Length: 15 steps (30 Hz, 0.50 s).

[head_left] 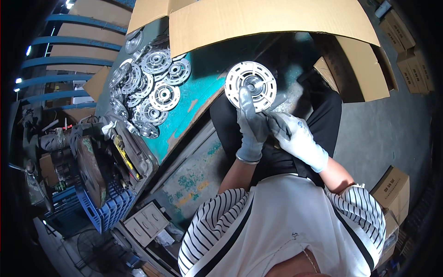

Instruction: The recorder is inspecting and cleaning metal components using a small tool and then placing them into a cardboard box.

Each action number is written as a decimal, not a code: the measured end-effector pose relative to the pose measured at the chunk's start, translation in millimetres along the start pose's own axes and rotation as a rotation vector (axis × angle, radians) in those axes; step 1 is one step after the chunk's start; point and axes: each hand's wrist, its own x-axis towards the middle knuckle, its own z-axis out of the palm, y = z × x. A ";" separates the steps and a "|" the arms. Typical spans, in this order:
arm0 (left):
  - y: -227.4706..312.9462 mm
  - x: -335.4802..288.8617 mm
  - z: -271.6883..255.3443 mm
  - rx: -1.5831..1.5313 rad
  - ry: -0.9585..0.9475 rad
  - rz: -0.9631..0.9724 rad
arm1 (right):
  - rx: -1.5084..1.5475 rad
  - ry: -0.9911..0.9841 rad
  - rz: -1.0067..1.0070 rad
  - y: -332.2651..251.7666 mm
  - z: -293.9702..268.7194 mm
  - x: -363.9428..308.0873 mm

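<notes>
A round, slotted metal disc (pixel 263 76) with a hub in its middle is held up above my lap. My gloved left hand (pixel 251 124) grips it from below, thumb laid across its face toward the hub. Close beside it, my gloved right hand (pixel 300 138) has its grey-coated fingers curled in by the left hand, below the disc's lower edge. Whatever those fingers hold, if anything, cannot be made out. A pile of similar metal discs (pixel 164 96) lies on the green worktable (pixel 177 122) to the left.
A large open cardboard box (pixel 272 21) stands across the far side. More cartons (pixel 391 187) sit at the right on the grey floor. At the left are a worn machine (pixel 90 171) and a blue plastic crate (pixel 106 207), with blue rails (pixel 83 44) behind.
</notes>
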 end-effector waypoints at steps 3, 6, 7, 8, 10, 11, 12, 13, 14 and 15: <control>-7.0 8.4 -20.4 0.350 0.025 0.019 | 0.087 0.093 0.051 2.9 6.6 -4.4; -2.9 8.0 -13.4 0.582 0.034 0.019 | 0.182 0.154 0.106 4.2 4.8 -6.2; 11.4 2.4 10.3 0.768 0.026 0.187 | 0.242 0.136 0.166 1.2 2.4 -3.4; 19.0 -0.8 23.0 0.951 0.016 0.357 | 0.301 0.118 0.225 -0.8 1.2 -0.7; -6.8 -1.3 -17.6 0.897 0.028 0.306 | 0.471 0.070 0.395 0.3 1.6 5.1; -8.7 -1.4 -22.6 0.840 0.040 0.259 | 0.637 0.020 0.561 -4.5 1.3 8.7; -10.6 -4.1 -27.0 0.839 0.040 0.260 | 0.750 0.066 0.583 -14.7 -0.1 11.1; -1.7 -6.1 -13.8 0.562 -0.009 0.189 | 0.754 0.069 0.586 -15.2 -3.5 11.8; 11.3 -8.1 4.4 0.285 -0.060 0.114 | 0.813 0.076 0.642 -14.9 -7.0 13.0; 24.9 -10.0 21.4 0.007 -0.106 0.039 | 0.872 0.081 0.697 -12.4 -8.6 13.9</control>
